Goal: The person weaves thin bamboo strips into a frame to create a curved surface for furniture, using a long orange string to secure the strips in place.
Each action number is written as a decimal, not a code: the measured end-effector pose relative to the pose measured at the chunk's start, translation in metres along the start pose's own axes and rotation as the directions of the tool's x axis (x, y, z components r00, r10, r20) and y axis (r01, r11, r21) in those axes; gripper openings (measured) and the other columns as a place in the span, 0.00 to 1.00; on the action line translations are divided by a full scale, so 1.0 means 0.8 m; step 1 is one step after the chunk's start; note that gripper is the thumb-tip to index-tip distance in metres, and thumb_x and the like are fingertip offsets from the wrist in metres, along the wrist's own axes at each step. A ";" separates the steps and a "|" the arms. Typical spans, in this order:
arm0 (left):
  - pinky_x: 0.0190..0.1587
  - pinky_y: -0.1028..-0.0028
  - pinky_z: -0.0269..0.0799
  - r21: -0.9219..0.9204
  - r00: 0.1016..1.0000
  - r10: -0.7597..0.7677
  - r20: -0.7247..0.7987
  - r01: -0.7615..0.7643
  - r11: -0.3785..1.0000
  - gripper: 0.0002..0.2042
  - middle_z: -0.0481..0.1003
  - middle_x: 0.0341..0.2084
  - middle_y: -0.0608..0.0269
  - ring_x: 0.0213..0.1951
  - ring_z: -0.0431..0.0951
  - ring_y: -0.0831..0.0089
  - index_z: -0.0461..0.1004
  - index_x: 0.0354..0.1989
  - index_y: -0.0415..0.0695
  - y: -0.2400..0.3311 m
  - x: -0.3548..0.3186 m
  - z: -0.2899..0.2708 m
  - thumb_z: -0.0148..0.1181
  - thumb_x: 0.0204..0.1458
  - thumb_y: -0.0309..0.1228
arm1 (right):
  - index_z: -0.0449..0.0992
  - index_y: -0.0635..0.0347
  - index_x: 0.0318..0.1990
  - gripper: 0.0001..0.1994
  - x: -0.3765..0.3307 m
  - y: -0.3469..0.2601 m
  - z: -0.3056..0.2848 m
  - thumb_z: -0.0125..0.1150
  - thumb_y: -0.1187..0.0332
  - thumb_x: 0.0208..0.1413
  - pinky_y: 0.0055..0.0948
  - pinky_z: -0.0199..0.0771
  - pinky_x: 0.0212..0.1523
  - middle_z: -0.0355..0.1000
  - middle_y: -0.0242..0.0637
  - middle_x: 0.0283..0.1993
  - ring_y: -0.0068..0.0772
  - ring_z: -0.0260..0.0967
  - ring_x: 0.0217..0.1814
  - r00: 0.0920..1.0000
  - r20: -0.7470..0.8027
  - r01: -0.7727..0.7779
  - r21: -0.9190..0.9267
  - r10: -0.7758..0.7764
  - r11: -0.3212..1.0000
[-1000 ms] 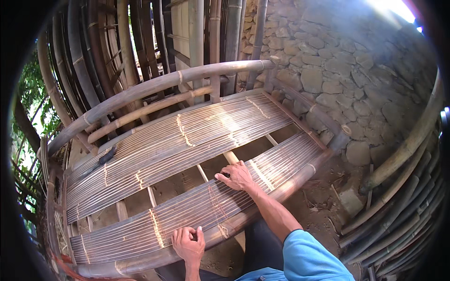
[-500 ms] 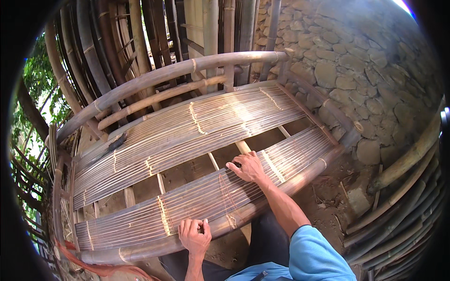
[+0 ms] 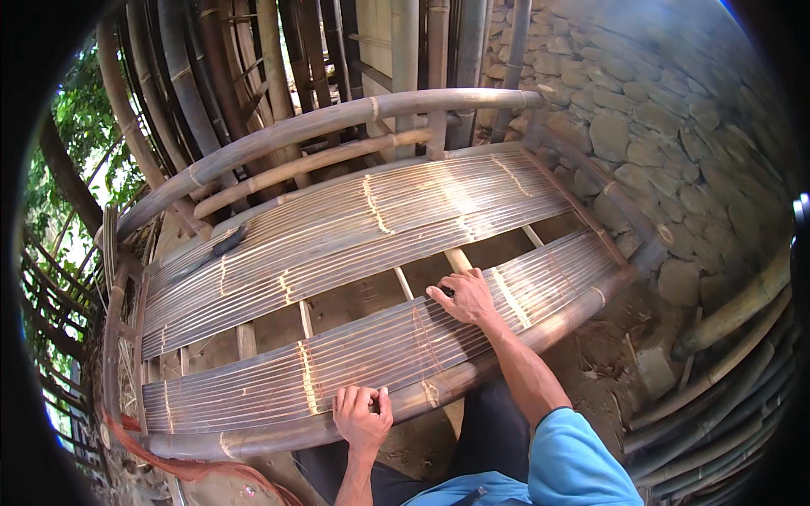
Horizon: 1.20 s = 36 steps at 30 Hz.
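I'd press the front slatted panel [image 3: 363, 354] lightly and evenly, its strips parallel to the near edge of the surface [image 3: 278, 437], along which it lies. The right hand [image 3: 467, 297] rests half-curled on the panel's inner edge, the left hand [image 3: 361, 417] loosely curled at the near edge; whether either grips anything, I cannot tell. Both palms are hidden, and a dark spot [image 3: 448, 291] at the right hand (shadow or small object) defeats me. Toward the far left corner, a dark-handled tool [image 3: 228, 242] blurs into the slats.
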<state>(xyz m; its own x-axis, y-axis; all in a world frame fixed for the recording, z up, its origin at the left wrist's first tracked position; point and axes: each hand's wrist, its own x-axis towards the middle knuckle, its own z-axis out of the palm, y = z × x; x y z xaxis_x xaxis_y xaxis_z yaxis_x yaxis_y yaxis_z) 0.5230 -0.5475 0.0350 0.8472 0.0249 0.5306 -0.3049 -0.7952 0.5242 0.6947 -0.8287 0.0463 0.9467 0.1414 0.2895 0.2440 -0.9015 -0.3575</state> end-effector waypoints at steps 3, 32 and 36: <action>0.37 0.63 0.64 -0.002 1.000 0.008 -0.003 -0.008 1.000 0.12 0.69 0.21 0.69 0.30 0.70 0.65 0.72 0.21 0.48 0.001 0.000 0.002 0.73 0.46 0.30 | 0.86 0.56 0.38 0.27 -0.003 0.004 -0.006 0.54 0.40 0.65 0.41 0.61 0.62 0.82 0.39 0.39 0.39 0.77 0.50 1.000 0.017 -0.016 -0.022 0.016 1.000; 0.38 0.59 0.66 0.005 1.000 -0.007 -0.005 0.007 1.000 0.13 0.68 0.22 0.62 0.32 0.70 0.58 0.70 0.20 0.45 0.010 -0.001 0.010 0.70 0.47 0.29 | 0.86 0.57 0.35 0.27 -0.005 0.002 -0.019 0.50 0.43 0.67 0.39 0.61 0.58 0.81 0.41 0.36 0.40 0.75 0.47 0.999 0.009 -0.036 -0.031 0.036 0.999; 0.37 0.59 0.65 0.074 0.994 0.102 -0.045 -0.099 0.992 0.13 0.67 0.22 0.61 0.31 0.69 0.57 0.69 0.20 0.44 -0.002 -0.003 0.016 0.70 0.48 0.27 | 0.85 0.61 0.31 0.26 -0.008 -0.013 -0.020 0.54 0.46 0.64 0.46 0.69 0.58 0.81 0.48 0.36 0.50 0.77 0.47 0.998 -0.065 -0.012 0.001 0.012 1.000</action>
<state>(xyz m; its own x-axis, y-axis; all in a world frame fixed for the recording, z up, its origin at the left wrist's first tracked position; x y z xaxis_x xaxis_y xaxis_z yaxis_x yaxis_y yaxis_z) 0.5269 -0.5540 0.0243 0.7910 -0.0292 0.6111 -0.3543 -0.8362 0.4187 0.6831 -0.8266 0.0624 0.9340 0.1034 0.3419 0.2324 -0.9028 -0.3619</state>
